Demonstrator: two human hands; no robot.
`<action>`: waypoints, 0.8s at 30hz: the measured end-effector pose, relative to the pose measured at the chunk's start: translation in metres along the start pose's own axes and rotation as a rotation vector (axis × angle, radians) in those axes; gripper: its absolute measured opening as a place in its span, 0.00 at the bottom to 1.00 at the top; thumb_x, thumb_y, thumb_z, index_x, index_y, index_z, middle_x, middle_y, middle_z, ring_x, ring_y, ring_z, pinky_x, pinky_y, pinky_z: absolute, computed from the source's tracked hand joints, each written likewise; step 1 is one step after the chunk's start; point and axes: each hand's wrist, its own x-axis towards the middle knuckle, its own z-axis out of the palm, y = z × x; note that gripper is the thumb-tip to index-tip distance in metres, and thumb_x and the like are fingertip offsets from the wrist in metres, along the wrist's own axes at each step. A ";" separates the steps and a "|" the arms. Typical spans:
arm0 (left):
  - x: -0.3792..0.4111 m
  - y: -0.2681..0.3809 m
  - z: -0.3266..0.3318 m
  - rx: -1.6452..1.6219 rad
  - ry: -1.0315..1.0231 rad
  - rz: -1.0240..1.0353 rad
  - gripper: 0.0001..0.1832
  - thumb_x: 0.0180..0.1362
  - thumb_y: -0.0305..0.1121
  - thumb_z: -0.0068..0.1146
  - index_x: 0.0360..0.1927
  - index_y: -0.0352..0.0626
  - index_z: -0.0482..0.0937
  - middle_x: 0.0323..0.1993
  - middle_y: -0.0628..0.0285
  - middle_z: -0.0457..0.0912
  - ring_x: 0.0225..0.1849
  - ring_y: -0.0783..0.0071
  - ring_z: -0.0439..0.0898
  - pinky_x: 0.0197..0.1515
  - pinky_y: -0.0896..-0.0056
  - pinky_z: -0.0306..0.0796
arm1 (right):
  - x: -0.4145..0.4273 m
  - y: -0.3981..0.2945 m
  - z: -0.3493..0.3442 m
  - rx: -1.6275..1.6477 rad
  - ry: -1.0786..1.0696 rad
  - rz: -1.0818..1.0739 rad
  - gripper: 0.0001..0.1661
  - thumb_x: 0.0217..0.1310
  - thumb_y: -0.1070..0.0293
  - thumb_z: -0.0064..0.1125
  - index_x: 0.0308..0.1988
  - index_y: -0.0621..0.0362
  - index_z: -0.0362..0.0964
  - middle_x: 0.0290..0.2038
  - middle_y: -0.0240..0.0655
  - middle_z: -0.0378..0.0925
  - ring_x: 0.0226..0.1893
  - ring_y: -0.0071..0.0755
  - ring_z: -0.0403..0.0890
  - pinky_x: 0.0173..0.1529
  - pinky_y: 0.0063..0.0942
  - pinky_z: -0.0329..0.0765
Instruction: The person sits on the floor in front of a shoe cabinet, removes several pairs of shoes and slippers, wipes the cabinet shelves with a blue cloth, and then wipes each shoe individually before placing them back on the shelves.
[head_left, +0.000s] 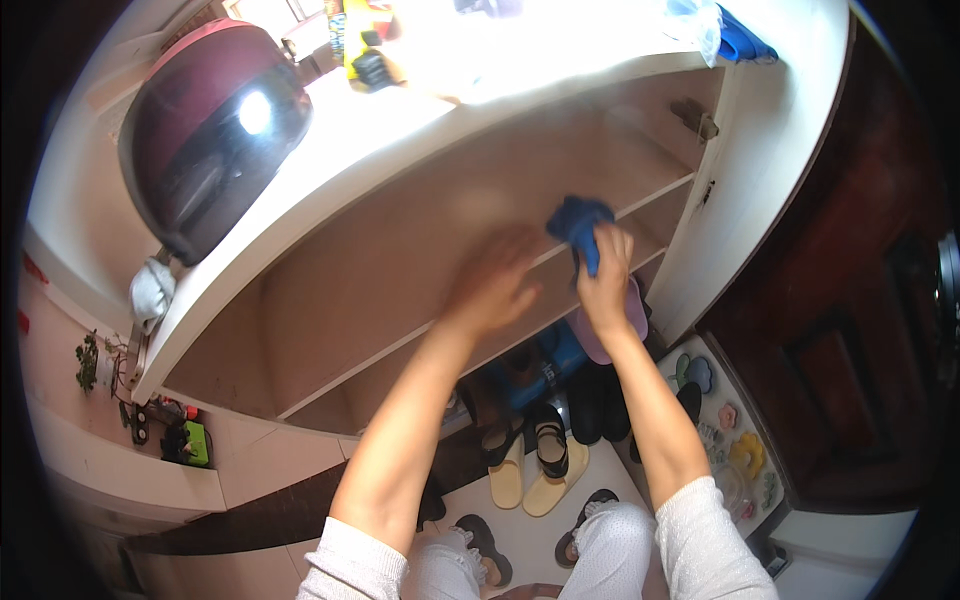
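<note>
My right hand (609, 277) grips a crumpled blue cloth (581, 225) at the front edge of a shelf (645, 202) in an open white cabinet (390, 161). To its left, my left hand (499, 289) hovers or rests at the same shelf's front, blurred by motion; its fingers look spread and nothing shows in them. Whether it touches the shelf is not clear. Behind my right wrist is a pink plastic container (637, 315), partly hidden, low in the cabinet.
A dark helmet (217, 135) stands on the bright cabinet top, with a white cloth (152, 291) at the corner. Cream slippers (555, 480), dark sandals (551, 442) and a blue bag (555, 360) lie below. A floral mat (720, 420) lies near the dark red door (840, 360).
</note>
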 end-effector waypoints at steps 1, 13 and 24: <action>-0.004 0.010 -0.001 -0.032 0.046 0.047 0.28 0.50 0.34 0.60 0.57 0.41 0.70 0.60 0.50 0.68 0.61 0.50 0.66 0.64 0.52 0.59 | -0.014 -0.006 -0.008 0.094 -0.018 0.008 0.19 0.47 0.85 0.52 0.44 0.68 0.67 0.45 0.50 0.70 0.49 0.58 0.68 0.55 0.43 0.66; -0.246 0.057 0.024 -0.064 -0.153 -0.651 0.36 0.51 0.34 0.60 0.64 0.42 0.61 0.69 0.46 0.50 0.70 0.49 0.50 0.69 0.46 0.44 | -0.023 0.072 0.013 0.586 -0.351 0.966 0.23 0.58 0.68 0.59 0.53 0.60 0.68 0.48 0.44 0.74 0.46 0.39 0.76 0.51 0.34 0.73; -0.331 0.061 0.049 -0.011 -0.046 -0.967 0.40 0.49 0.30 0.59 0.66 0.37 0.55 0.69 0.42 0.46 0.70 0.46 0.48 0.69 0.46 0.44 | -0.177 -0.028 0.119 -0.368 -0.784 -0.213 0.25 0.49 0.56 0.57 0.47 0.55 0.73 0.59 0.45 0.65 0.62 0.49 0.60 0.63 0.62 0.50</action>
